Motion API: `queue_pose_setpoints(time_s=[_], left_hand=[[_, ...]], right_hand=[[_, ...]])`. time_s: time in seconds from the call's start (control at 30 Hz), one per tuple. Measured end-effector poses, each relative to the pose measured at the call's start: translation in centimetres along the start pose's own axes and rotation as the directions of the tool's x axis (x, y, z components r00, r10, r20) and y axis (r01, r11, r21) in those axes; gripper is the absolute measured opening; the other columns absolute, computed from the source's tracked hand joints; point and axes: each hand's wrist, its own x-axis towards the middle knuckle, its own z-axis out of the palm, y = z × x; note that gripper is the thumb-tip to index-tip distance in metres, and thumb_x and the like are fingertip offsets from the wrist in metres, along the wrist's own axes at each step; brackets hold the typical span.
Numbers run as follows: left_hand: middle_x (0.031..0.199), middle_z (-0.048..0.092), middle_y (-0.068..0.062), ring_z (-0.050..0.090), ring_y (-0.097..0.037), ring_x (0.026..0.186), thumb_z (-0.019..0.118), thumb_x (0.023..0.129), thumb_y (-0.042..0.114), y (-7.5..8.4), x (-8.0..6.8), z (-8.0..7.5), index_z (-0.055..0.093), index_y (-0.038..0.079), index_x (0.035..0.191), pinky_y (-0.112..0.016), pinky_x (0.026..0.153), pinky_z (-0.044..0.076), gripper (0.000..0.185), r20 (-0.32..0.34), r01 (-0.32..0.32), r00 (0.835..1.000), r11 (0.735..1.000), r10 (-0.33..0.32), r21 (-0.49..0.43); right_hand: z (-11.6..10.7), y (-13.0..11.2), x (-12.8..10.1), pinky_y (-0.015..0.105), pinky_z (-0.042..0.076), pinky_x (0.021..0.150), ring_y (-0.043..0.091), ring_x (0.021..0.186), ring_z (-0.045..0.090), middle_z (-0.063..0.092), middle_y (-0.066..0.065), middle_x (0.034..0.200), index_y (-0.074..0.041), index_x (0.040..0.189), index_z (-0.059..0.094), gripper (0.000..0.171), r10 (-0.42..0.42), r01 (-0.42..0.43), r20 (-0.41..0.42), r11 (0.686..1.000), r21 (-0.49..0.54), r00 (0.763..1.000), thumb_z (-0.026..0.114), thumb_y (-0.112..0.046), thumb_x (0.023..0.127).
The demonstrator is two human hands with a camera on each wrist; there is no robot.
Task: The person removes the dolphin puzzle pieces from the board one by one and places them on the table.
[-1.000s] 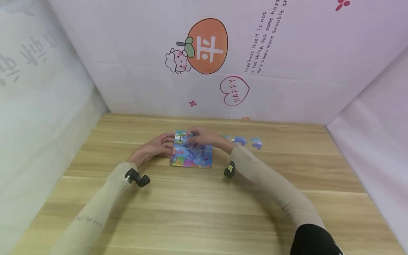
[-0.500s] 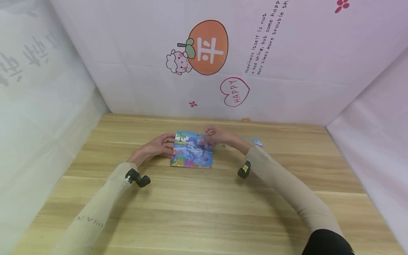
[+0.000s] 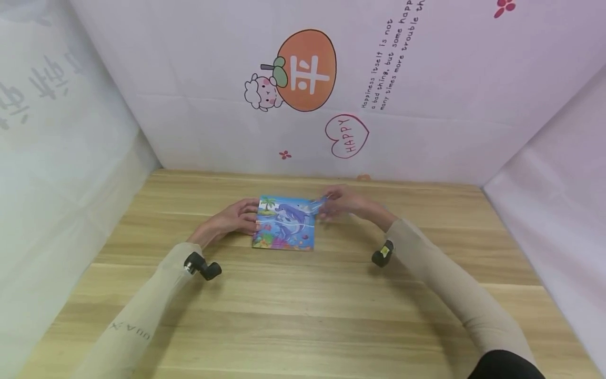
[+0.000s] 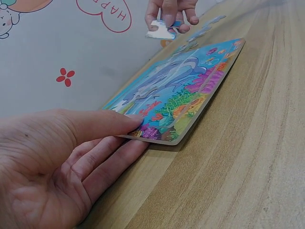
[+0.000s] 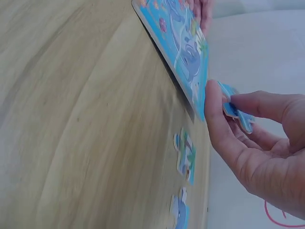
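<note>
A colourful dolphin puzzle board (image 3: 284, 226) lies flat on the wooden table (image 3: 303, 305). My left hand (image 3: 236, 217) rests against its left edge with straight fingers; in the left wrist view the thumb (image 4: 102, 125) lies on the board's (image 4: 186, 86) near corner. My right hand (image 3: 342, 202) hovers just past the board's upper right corner and pinches a small blue puzzle piece (image 3: 321, 203) between thumb and fingers. The right wrist view shows that piece (image 5: 236, 113) held clear of the board's (image 5: 183, 45) edge.
Two loose puzzle pieces (image 5: 186, 155) (image 5: 180, 212) lie on the table right of the board. Printed fabric walls (image 3: 426, 105) close in the table at the back and both sides. Bare wood stretches across the front.
My right hand has moved from over the board's top to just past its right edge, carrying a piece. The left hand and the board have stayed put.
</note>
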Motion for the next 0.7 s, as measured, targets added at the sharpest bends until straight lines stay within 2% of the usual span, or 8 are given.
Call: queue_pose_setpoints(time_s=[0.1,0.27,0.47,0.6,0.7], left_hand=[[0.161,0.035,-0.024,0.060,-0.024,0.121,0.071,0.093,-0.008,0.0,0.0,0.0,0.020,0.004,0.165,-0.031,0.091,0.065,0.089,-0.002,0.004,1.000,1.000,-0.004,-0.001],[0.161,0.035,-0.025,0.058,-0.031,0.127,0.070,0.093,-0.008,0.0,-0.1,0.1,0.019,0.005,0.165,-0.033,0.093,0.065,0.089,-0.008,0.008,1.000,1.000,-0.008,0.003],[0.161,0.035,-0.024,0.055,-0.035,0.132,0.070,0.094,-0.007,-0.1,-0.1,0.0,0.019,0.005,0.166,-0.033,0.094,0.065,0.089,-0.006,0.006,1.000,1.000,-0.006,0.008],[0.160,0.037,-0.024,0.059,-0.031,0.128,0.071,0.095,-0.006,0.0,0.0,0.0,0.020,0.005,0.165,-0.032,0.093,0.065,0.088,-0.005,0.003,1.000,1.000,-0.003,0.015],[0.160,0.037,-0.025,0.062,-0.027,0.123,0.070,0.095,-0.006,-0.1,-0.1,0.0,0.020,0.005,0.165,-0.032,0.092,0.065,0.087,-0.003,0.001,1.000,1.000,-0.001,0.017]], right_hand=[[-0.4,0.3,-0.6,0.051,0.065,0.093,0.034,0.093,0.076,0.067,0.038,0.118,0.015,0.134,0.049,0.033,0.021,-0.021,-0.003,0.999,0.047,1.000,0.053,0.008,0.102],[-0.7,0.7,-1.5,0.052,0.065,0.091,0.038,0.092,0.076,0.066,0.039,0.117,0.014,0.132,0.044,0.031,0.051,-0.050,-0.014,0.995,0.088,0.999,0.052,0.007,0.104],[-0.7,1.2,-2.5,0.049,0.067,0.086,0.037,0.090,0.077,0.070,0.034,0.110,0.010,0.125,0.049,0.023,0.087,-0.084,-0.072,0.995,0.051,0.994,0.053,0.003,0.104],[-0.6,1.6,-2.9,0.047,0.068,0.083,0.034,0.086,0.077,0.071,0.035,0.108,0.011,0.122,0.053,0.021,0.101,-0.096,-0.103,0.994,0.052,0.990,0.057,0.003,0.103],[-0.4,2.0,-3.1,0.045,0.069,0.082,0.032,0.085,0.076,0.073,0.032,0.105,0.012,0.118,0.059,0.019,0.084,-0.086,-0.113,0.996,-0.006,0.990,0.061,0.003,0.102]])
